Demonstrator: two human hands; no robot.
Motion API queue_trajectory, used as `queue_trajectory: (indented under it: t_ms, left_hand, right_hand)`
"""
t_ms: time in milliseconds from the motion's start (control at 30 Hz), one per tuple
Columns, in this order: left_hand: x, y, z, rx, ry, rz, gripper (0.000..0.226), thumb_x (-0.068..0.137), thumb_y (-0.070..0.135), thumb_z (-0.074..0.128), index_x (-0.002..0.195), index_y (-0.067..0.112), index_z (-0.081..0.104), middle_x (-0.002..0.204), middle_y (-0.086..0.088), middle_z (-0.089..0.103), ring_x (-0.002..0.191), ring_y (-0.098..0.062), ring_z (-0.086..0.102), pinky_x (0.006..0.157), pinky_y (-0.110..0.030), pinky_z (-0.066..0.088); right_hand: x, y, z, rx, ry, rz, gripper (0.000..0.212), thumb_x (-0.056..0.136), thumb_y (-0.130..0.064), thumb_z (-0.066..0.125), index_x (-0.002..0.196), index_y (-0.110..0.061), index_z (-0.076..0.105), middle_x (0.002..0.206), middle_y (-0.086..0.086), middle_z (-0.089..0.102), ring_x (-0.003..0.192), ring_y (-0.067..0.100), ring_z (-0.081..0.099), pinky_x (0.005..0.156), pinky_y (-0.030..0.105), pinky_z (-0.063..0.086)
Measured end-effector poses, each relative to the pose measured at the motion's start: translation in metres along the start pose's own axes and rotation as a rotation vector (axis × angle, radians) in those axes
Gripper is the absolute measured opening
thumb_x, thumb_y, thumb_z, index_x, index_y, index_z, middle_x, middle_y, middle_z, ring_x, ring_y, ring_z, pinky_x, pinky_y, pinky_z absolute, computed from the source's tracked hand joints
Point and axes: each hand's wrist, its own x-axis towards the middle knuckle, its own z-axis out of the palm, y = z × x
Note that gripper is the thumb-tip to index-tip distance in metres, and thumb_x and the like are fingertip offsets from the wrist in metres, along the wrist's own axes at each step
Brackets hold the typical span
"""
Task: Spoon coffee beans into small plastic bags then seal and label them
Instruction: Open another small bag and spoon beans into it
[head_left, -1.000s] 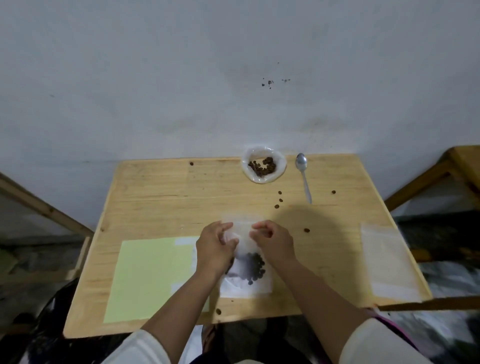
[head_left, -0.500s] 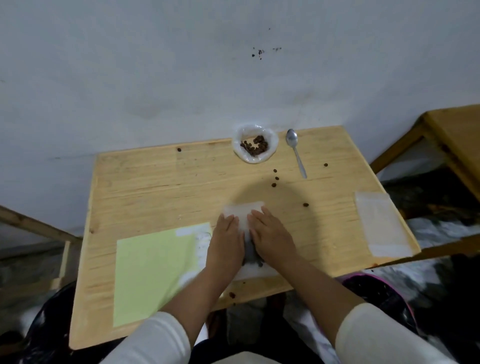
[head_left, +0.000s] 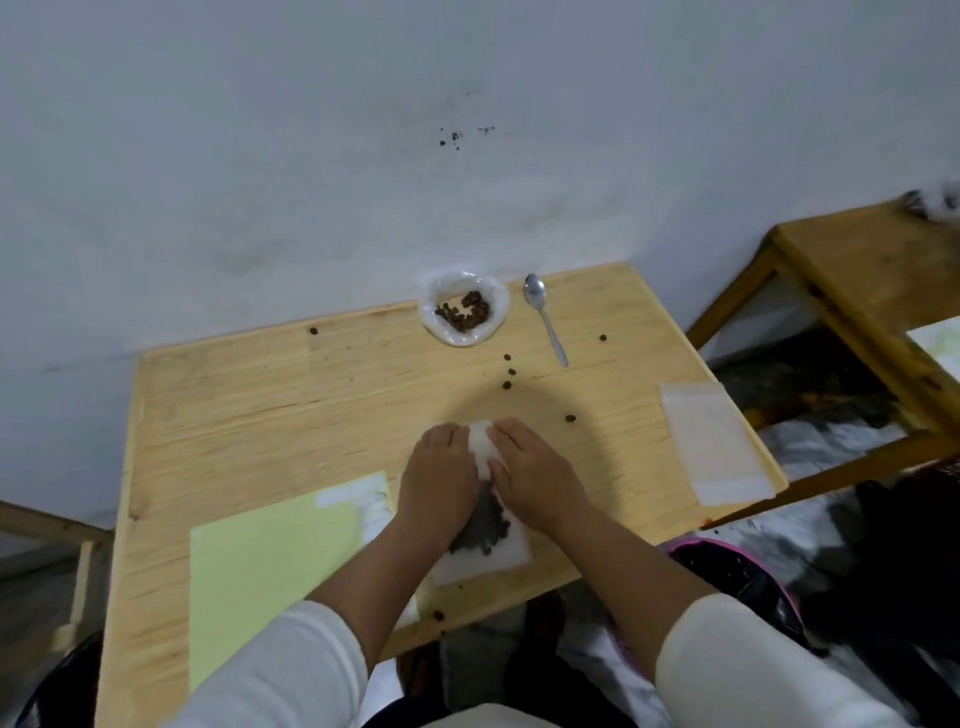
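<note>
I see one small plastic bag (head_left: 483, 540) lying flat near the front edge of the desk (head_left: 260, 405), already holding a dark heap of coffee beans. My left hand (head_left: 436, 483) and right hand (head_left: 535, 478) lie flat on its upper part, fingers straight and pressing, so I judge the sealing is under way. The spoon (head_left: 545, 317) lies beside the bean dish (head_left: 464, 310). An empty bag (head_left: 711, 441) waits at the right; labelling looks not yet done.
</note>
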Motion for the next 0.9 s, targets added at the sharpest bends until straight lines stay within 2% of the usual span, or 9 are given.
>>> queue_trajectory:
  t_ms: [67, 167, 300, 433, 500, 600, 667, 767, 900]
  left_hand:
    - [0.015, 0.018, 0.000, -0.008, 0.018, 0.027, 0.034, 0.087, 0.006, 0.057, 0.119, -0.007, 0.057, 0.118, -0.022, 0.060, 0.112, -0.036, 0.055, 0.098, -0.039, 0.043]
    - [0.034, 0.045, 0.008, -0.047, 0.010, 0.054, 0.041, 0.095, 0.013, 0.045, 0.134, 0.002, 0.045, 0.136, -0.015, 0.048, 0.129, -0.026, 0.039, 0.106, -0.030, 0.030]
    - [0.056, 0.092, 0.033, -0.090, -0.034, 0.097, 0.042, 0.096, 0.017, 0.042, 0.137, 0.007, 0.041, 0.140, -0.009, 0.044, 0.129, -0.020, 0.036, 0.106, -0.027, 0.029]
    - [0.070, 0.136, 0.066, -0.088, -0.132, 0.135, 0.044, 0.097, 0.020, 0.041, 0.139, 0.009, 0.038, 0.140, -0.007, 0.042, 0.130, -0.019, 0.035, 0.106, -0.026, 0.028]
    - [0.076, 0.154, 0.083, -0.086, -0.182, 0.134, 0.045, 0.097, 0.021, 0.040, 0.141, 0.010, 0.035, 0.142, -0.006, 0.039, 0.132, -0.019, 0.032, 0.109, -0.026, 0.025]
    - [0.082, 0.176, 0.106, -0.105, -0.236, 0.124, 0.049, 0.096, 0.018, 0.040, 0.143, 0.008, 0.030, 0.145, -0.008, 0.034, 0.134, -0.020, 0.029, 0.110, -0.026, 0.023]
    - [0.085, 0.187, 0.118, -0.110, -0.249, 0.108, 0.052, 0.095, 0.017, 0.042, 0.144, 0.006, 0.028, 0.146, -0.010, 0.032, 0.134, -0.022, 0.029, 0.109, -0.026, 0.023]
    - [0.095, 0.199, 0.130, -0.120, -0.237, 0.071, 0.055, 0.093, 0.018, 0.046, 0.143, 0.004, 0.029, 0.144, -0.014, 0.034, 0.132, -0.025, 0.032, 0.109, -0.028, 0.024]
    - [0.116, 0.212, 0.135, -0.232, -0.164, -0.018, 0.050, 0.094, 0.017, 0.046, 0.141, 0.005, 0.033, 0.139, -0.014, 0.043, 0.128, -0.027, 0.039, 0.106, -0.024, 0.025]
  right_hand:
    - [-0.001, 0.018, -0.014, -0.035, 0.036, 0.026, 0.043, 0.087, -0.023, 0.040, 0.109, 0.006, 0.062, 0.110, 0.021, 0.064, 0.103, 0.030, 0.063, 0.089, 0.031, 0.050]
    - [-0.004, 0.052, -0.031, -0.045, 0.107, 0.097, 0.051, 0.092, -0.029, 0.036, 0.127, 0.005, 0.051, 0.132, 0.020, 0.052, 0.124, 0.030, 0.049, 0.103, 0.035, 0.041]
    - [-0.019, 0.115, -0.056, -0.089, 0.194, 0.237, 0.049, 0.098, -0.027, 0.039, 0.142, -0.005, 0.035, 0.150, 0.010, 0.032, 0.138, 0.021, 0.031, 0.107, 0.029, 0.032]
    - [-0.039, 0.175, -0.069, -0.126, 0.237, 0.343, 0.053, 0.097, -0.034, 0.032, 0.141, -0.003, 0.035, 0.147, 0.012, 0.035, 0.136, 0.024, 0.033, 0.109, 0.037, 0.035]
    - [-0.047, 0.202, -0.069, -0.138, 0.195, 0.400, 0.052, 0.097, -0.029, 0.035, 0.143, -0.003, 0.030, 0.149, 0.012, 0.031, 0.137, 0.024, 0.031, 0.109, 0.037, 0.034]
    - [-0.054, 0.235, -0.060, -0.142, 0.130, 0.414, 0.068, 0.091, -0.043, 0.014, 0.145, -0.003, 0.024, 0.152, 0.013, 0.025, 0.140, 0.024, 0.024, 0.113, 0.036, 0.028]
    - [-0.057, 0.250, -0.053, -0.111, 0.129, 0.421, 0.078, 0.083, -0.046, 0.008, 0.142, 0.000, 0.031, 0.148, 0.016, 0.032, 0.138, 0.027, 0.030, 0.111, 0.039, 0.032]
    - [-0.062, 0.251, -0.055, -0.053, 0.144, 0.428, 0.061, 0.085, -0.035, 0.030, 0.124, 0.005, 0.053, 0.128, 0.022, 0.055, 0.116, 0.033, 0.057, 0.092, 0.043, 0.049]
    - [-0.067, 0.255, -0.049, -0.005, 0.169, 0.372, 0.058, 0.086, -0.033, 0.036, 0.125, 0.007, 0.051, 0.129, 0.025, 0.053, 0.116, 0.036, 0.055, 0.093, 0.048, 0.047]
